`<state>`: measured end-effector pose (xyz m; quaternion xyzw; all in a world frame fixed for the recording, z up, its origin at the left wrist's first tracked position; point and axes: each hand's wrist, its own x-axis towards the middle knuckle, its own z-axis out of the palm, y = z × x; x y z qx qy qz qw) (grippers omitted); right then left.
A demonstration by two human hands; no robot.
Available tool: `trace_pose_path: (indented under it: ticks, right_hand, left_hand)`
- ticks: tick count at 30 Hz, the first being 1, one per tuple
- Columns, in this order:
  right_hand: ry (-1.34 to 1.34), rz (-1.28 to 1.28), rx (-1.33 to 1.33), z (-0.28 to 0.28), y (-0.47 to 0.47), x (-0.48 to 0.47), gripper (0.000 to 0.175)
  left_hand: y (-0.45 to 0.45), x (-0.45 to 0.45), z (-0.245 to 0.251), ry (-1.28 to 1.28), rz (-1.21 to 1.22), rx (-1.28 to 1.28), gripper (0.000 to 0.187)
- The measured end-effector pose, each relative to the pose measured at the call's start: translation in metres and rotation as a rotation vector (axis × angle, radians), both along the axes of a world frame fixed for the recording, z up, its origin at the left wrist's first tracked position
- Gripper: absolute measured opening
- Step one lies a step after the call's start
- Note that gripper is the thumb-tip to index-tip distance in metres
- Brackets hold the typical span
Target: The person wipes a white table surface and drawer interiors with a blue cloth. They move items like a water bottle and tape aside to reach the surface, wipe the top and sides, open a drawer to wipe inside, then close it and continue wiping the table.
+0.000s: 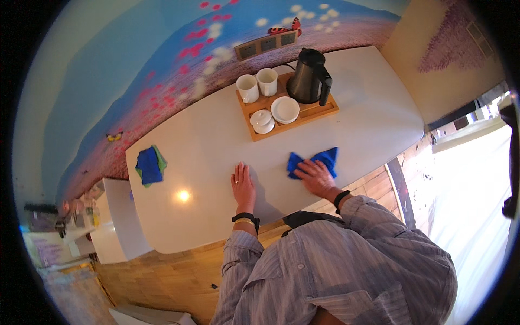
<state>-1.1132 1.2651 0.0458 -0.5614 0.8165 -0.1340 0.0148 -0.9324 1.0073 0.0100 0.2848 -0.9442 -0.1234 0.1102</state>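
My left hand (pixel 243 187) lies on the white table top (pixel 203 150), its fingers pointing toward the wall. To its right, my right hand (pixel 316 176) rests on a blue cloth (pixel 327 159), which sticks out on both sides of the fingers; whether the fingers grip it or only press it down cannot be told. At the left end of the table lie a folded blue cloth (pixel 149 165) and a green cloth (pixel 161 157) partly under it.
A wooden tray (pixel 284 131) near the wall holds a black electric kettle (pixel 306 77), two white mugs (pixel 247 88), a small lidded white pot (pixel 262 121) and white saucers (pixel 285 109). Wall sockets (pixel 268 44) are behind it. A white cabinet (pixel 118 223) adjoins the left end.
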Motion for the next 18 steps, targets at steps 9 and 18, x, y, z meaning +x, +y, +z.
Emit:
trace_pose_path:
  ticks: [9,18]
  right_hand:
    - [0.074,-0.419,0.137,-0.011,0.126,-0.085,0.059]
    - [0.128,-0.282,0.059,-0.030,0.116,-0.060,0.059]
  left_hand:
    - [0.106,0.031,0.006,-0.147,0.221,0.101,0.055]
    - [0.180,0.039,0.002,-0.123,0.266,-0.022,0.058]
